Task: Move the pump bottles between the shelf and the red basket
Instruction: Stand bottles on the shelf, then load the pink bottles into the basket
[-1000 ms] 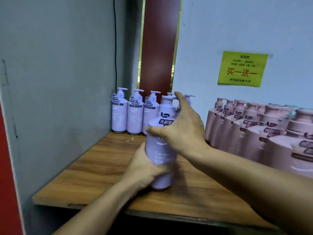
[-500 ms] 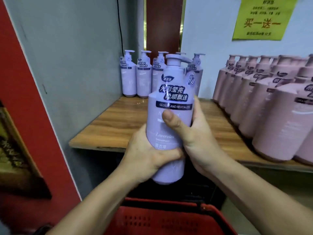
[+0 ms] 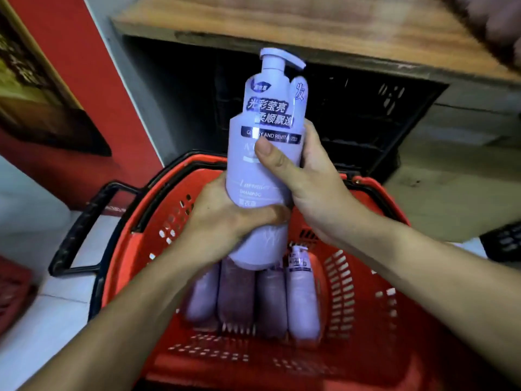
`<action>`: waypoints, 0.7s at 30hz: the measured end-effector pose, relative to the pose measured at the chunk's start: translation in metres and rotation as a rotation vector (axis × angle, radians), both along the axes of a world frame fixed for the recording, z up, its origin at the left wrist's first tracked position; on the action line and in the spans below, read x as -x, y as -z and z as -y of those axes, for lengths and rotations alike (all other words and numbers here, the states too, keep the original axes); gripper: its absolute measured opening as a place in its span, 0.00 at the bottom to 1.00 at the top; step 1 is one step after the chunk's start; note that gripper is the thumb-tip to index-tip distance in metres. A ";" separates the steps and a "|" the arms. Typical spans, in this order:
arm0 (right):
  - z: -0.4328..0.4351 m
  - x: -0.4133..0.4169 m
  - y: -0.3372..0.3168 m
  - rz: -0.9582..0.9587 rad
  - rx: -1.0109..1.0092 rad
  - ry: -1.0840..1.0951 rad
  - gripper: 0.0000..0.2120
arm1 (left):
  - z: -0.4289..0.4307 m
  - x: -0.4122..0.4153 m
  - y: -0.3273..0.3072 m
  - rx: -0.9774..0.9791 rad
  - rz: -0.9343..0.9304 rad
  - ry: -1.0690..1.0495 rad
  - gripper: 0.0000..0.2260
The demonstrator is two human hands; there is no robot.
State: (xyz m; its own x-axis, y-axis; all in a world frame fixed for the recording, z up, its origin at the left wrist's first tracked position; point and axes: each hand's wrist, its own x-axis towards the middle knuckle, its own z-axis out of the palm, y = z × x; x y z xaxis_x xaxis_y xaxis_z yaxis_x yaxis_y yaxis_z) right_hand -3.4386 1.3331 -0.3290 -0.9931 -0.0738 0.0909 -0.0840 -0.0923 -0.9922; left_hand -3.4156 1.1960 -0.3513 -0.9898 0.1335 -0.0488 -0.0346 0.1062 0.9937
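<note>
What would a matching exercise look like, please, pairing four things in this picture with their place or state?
Things:
1. held bottle
2. basket
3. shelf
4. other bottles

Places or states:
a. lying side by side
b. wooden, at the top of the view
c. red, with black handles
d. pump end up, gripped by left hand and right hand

Pairs: 1-d, 2-c, 3-b, 4-a.

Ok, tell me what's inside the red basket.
Four purple bottles lie side by side in the red basket. The held bottle hides most of their top ends; only one pump shows.
</note>
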 end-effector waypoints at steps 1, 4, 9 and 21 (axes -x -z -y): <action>-0.002 -0.002 0.007 0.023 -0.021 -0.003 0.32 | -0.001 -0.004 0.008 -0.024 0.031 0.003 0.22; -0.012 -0.011 0.034 0.123 -0.106 -0.006 0.33 | -0.008 -0.016 0.036 -0.098 0.161 0.043 0.22; -0.030 -0.019 0.097 0.389 -0.256 0.019 0.19 | -0.018 -0.027 0.086 0.025 0.437 0.191 0.19; -0.062 -0.007 0.227 0.844 -0.298 0.005 0.17 | -0.061 -0.006 0.189 0.418 0.704 0.288 0.26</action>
State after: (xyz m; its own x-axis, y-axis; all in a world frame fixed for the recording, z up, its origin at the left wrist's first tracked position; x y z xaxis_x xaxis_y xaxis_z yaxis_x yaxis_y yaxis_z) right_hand -3.4317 1.3952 -0.5560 -0.7208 0.0268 -0.6927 0.6853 0.1775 -0.7063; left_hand -3.4096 1.2570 -0.5399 -0.6411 0.2088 -0.7386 -0.5428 0.5569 0.6286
